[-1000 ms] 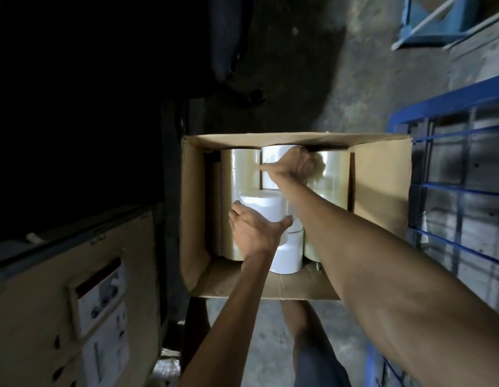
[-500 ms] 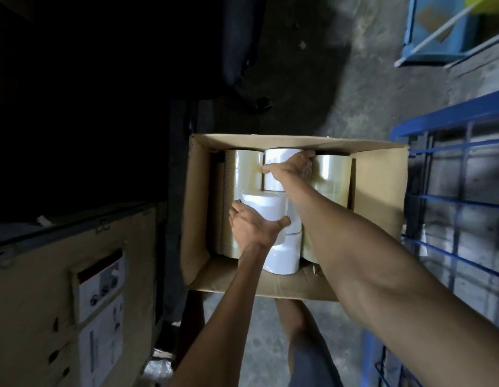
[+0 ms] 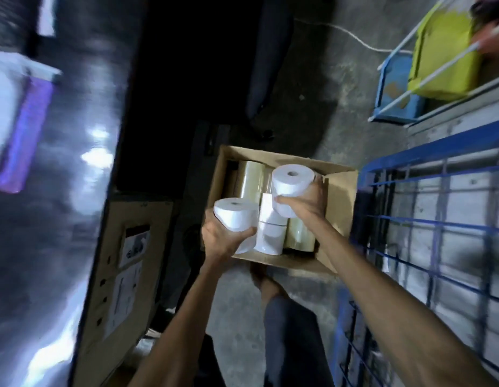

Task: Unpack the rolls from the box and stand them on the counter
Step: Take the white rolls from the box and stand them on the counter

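Observation:
An open cardboard box [image 3: 340, 196] sits on the floor below me. My left hand [image 3: 223, 238] grips a white roll [image 3: 237, 216] held above the box's near left corner. My right hand [image 3: 301, 205] grips a second white roll [image 3: 291, 180] lifted above the box's middle. Inside the box stand more white rolls [image 3: 269, 238] and shiny clear rolls [image 3: 252, 180], partly hidden behind my hands. A dark glossy counter [image 3: 61, 219] stretches along the left, blurred.
A tall cardboard carton [image 3: 122, 275] with labels stands left of the box, against the counter. A blue wire rack [image 3: 438, 233] is on the right. A blue crate [image 3: 396, 90] and a yellow bag [image 3: 443, 57] lie at top right. My leg [image 3: 284, 317] shows below the box.
Both hands have lifted a white roll each up out of the box. The view has swung, bringing the counter on the left into sight.

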Demonstrator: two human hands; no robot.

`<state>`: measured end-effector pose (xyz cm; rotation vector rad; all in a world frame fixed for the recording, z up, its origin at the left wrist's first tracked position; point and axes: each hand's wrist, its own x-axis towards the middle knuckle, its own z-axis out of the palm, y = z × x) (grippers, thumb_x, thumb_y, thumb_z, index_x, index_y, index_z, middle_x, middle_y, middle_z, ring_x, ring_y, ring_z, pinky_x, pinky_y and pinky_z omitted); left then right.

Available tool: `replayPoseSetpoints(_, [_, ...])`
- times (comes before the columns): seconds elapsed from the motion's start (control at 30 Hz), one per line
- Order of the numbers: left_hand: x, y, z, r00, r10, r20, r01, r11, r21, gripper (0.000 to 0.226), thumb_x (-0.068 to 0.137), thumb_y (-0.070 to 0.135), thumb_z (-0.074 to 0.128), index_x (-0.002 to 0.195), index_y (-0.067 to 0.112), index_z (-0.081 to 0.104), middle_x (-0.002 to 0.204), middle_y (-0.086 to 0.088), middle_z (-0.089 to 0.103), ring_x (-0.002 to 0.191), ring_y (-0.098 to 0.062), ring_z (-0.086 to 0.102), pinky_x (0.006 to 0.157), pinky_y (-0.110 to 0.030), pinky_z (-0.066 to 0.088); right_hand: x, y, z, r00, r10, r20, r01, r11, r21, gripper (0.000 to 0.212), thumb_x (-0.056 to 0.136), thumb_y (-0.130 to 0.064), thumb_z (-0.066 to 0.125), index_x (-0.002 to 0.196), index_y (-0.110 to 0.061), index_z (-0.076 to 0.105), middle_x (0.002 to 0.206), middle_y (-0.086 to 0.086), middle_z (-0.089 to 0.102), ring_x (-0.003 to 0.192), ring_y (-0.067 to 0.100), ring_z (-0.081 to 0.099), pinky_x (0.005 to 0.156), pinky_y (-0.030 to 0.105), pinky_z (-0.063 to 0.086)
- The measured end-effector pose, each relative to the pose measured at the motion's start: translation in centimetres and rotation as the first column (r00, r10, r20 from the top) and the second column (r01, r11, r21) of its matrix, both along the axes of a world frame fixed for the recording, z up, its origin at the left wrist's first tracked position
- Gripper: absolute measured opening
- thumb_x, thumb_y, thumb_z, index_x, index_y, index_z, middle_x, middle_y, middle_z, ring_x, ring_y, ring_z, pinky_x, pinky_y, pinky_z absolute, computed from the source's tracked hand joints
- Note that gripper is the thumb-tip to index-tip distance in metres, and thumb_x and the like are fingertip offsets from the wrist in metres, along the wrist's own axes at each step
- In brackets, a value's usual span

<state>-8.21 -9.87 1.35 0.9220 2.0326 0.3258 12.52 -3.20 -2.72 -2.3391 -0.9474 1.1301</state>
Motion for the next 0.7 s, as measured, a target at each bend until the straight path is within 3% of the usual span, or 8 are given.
replayPoseSetpoints(0.1, [-2.4, -1.0, 7.1, 0.998, 0.045, 0.037, -0.049, 0.989, 0.14, 0.098, 0.047, 0.04, 0.096, 0.127, 0.014, 0.046, 0.108, 0.007, 0.056, 0.103, -0.02, 0.061, 0.073, -0.021, 0.045, -0.7, -3.0, 8.1, 0.998, 0.061, -0.031, -0.057, 0.991, 0.119, 0.112, 0.04, -0.033, 0.098, 0.138, -0.025, 0.044, 0.135, -0.005, 0.056, 0.123, 0.017, 0.054, 0.102, 0.034, 0.049])
replayPoseSetpoints(0.2, [-5.0, -1.8, 14.2, 0.996, 0.063, 0.068, -0.082, 0.943, 0.323, 0.097, 0.049, 0.034, 0.097, 0.129, 0.017, 0.045, 0.112, 0.01, 0.057, 0.098, -0.008, 0.057, 0.067, -0.004, 0.041, -2.4, -4.6, 15.4, 0.981, 0.18, -0.076, -0.157, 0.957, 0.245, 0.113, 0.044, -0.025, 0.099, 0.141, -0.027, 0.04, 0.133, -0.01, 0.052, 0.12, 0.01, 0.047, 0.102, 0.03, 0.043])
replayPoseSetpoints(0.3, [-8.1, -2.0, 20.5, 0.993, 0.105, 0.055, -0.119, 0.859, 0.498, 0.095, 0.046, 0.03, 0.098, 0.125, 0.026, 0.046, 0.111, 0.016, 0.058, 0.094, 0.003, 0.057, 0.074, 0.003, 0.04, -5.3, -4.2, 21.7, 0.947, 0.312, -0.074, -0.26, 0.884, 0.388, 0.109, 0.047, -0.02, 0.099, 0.14, -0.024, 0.041, 0.13, -0.013, 0.049, 0.116, 0.003, 0.043, 0.101, 0.027, 0.04])
replayPoseSetpoints(0.37, [-11.0, -2.7, 25.0, 0.978, 0.2, 0.055, -0.188, 0.744, 0.641, 0.089, 0.045, 0.027, 0.097, 0.117, 0.043, 0.047, 0.107, 0.021, 0.061, 0.097, 0.004, 0.06, 0.079, -0.002, 0.044, -8.9, -3.6, 25.8, 0.899, 0.432, -0.065, -0.353, 0.805, 0.478, 0.11, 0.047, -0.021, 0.099, 0.14, -0.023, 0.041, 0.135, -0.009, 0.051, 0.118, 0.003, 0.043, 0.102, 0.028, 0.04])
replayPoseSetpoints(0.43, [-13.8, -3.4, 29.1, 0.952, 0.303, 0.048, -0.237, 0.627, 0.742, 0.083, 0.045, 0.024, 0.097, 0.108, 0.049, 0.051, 0.101, 0.024, 0.062, 0.096, 0.007, 0.059, 0.085, -0.016, 0.052, -13.0, -2.6, 29.1, 0.849, 0.526, -0.048, -0.413, 0.718, 0.561, 0.114, 0.043, -0.024, 0.099, 0.14, -0.022, 0.041, 0.138, -0.005, 0.053, 0.122, 0.007, 0.047, 0.104, 0.028, 0.04])
replayPoseSetpoints(0.53, [-18.9, -4.7, 33.0, 0.89, 0.448, 0.087, -0.335, 0.511, 0.791, 0.07, 0.047, 0.019, 0.098, 0.101, 0.037, 0.058, 0.096, 0.026, 0.067, 0.092, 0.009, 0.064, 0.076, -0.01, 0.051, -19.4, -1.7, 32.7, 0.774, 0.632, -0.035, -0.449, 0.588, 0.672, 0.112, 0.038, -0.025, 0.099, 0.137, -0.019, 0.047, 0.134, -0.003, 0.058, 0.12, 0.01, 0.053, 0.102, 0.025, 0.042])
replayPoseSetpoints(0.63, [-25.7, -7.6, 35.4, 0.799, 0.595, 0.09, -0.409, 0.427, 0.807, 0.092, 0.039, 0.034, 0.098, 0.118, 0.027, 0.052, 0.109, 0.015, 0.064, 0.101, -0.005, 0.065, 0.083, -0.022, 0.054, -26.7, -1.7, 35.4, 0.684, 0.728, -0.044, -0.473, 0.489, 0.733, 0.112, 0.035, -0.033, 0.098, 0.135, -0.017, 0.05, 0.132, -0.001, 0.061, 0.119, 0.012, 0.057, 0.097, 0.023, 0.044])
replayPoseSetpoints(0.7, [-30.0, -10.3, 36.5, 0.73, 0.676, 0.102, -0.449, 0.361, 0.817, 0.095, 0.038, 0.033, 0.099, 0.12, 0.026, 0.051, 0.109, 0.015, 0.063, 0.099, 0.0, 0.063, 0.082, -0.014, 0.05, -31.8, -2.3, 36.5, 0.606, 0.794, -0.038, -0.499, 0.418, 0.759, 0.115, 0.034, -0.036, 0.098, 0.137, -0.018, 0.049, 0.13, 0.001, 0.063, 0.118, 0.017, 0.06, 0.096, 0.027, 0.048])
